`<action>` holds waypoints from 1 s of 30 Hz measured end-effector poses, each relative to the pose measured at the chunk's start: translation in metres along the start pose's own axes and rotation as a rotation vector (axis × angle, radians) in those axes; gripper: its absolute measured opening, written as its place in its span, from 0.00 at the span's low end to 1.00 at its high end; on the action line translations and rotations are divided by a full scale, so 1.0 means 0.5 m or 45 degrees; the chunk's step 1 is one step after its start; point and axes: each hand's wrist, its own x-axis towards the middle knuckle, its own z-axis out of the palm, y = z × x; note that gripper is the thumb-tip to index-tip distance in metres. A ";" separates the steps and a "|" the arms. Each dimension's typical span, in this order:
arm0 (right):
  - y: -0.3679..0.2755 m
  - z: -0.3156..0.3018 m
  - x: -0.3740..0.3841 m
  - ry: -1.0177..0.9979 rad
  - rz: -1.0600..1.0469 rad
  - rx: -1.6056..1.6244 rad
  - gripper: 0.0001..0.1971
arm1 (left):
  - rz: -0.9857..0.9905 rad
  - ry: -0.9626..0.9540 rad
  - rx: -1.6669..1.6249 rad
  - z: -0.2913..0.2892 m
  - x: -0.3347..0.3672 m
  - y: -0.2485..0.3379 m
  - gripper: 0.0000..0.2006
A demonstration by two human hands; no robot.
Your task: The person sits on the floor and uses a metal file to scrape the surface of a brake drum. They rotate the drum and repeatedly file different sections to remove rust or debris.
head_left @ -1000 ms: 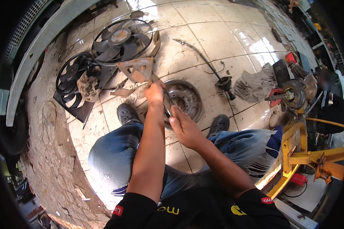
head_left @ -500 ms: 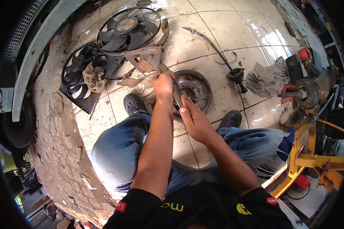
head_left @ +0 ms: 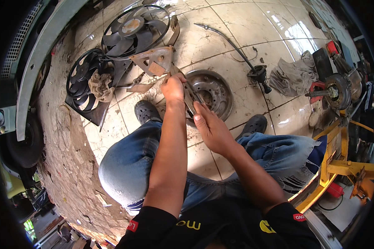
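My left hand (head_left: 173,88) is closed round the upper end of a long, narrow grey-brown metal part (head_left: 188,96); its exact kind is hard to make out. Against the lower end of the part lie the fingers of my right hand (head_left: 213,129), its thumb on the near side. The part slants over a round steel brake drum (head_left: 227,89) with bolt holes, which lies on the tiles between my shoes. Beyond my left hand rests a rusty triangular metal bracket (head_left: 164,57). The hands and the part hide the drum's left side.
Two black radiator fans (head_left: 126,39) lie at the far left, a crumpled cloth (head_left: 101,86) on the nearer one. A black lever with a boot (head_left: 258,74), a grey rag (head_left: 293,76) and a wheel hub assembly (head_left: 337,91) are to the right. A yellow metal stand (head_left: 349,168) is beside my right knee.
My view has shifted slightly. My left hand has moved a little left at the upper end of the part, and my right hand has slid slightly up along it.
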 end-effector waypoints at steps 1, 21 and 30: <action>0.001 0.003 -0.004 0.012 -0.014 -0.007 0.31 | 0.018 0.000 -0.005 0.000 0.001 -0.002 0.07; 0.045 0.012 -0.007 0.025 0.007 -0.105 0.32 | -0.016 0.020 -0.020 0.004 0.013 -0.012 0.06; 0.038 0.005 -0.018 0.018 0.057 -0.224 0.32 | -0.065 0.019 -0.031 0.013 0.000 -0.002 0.05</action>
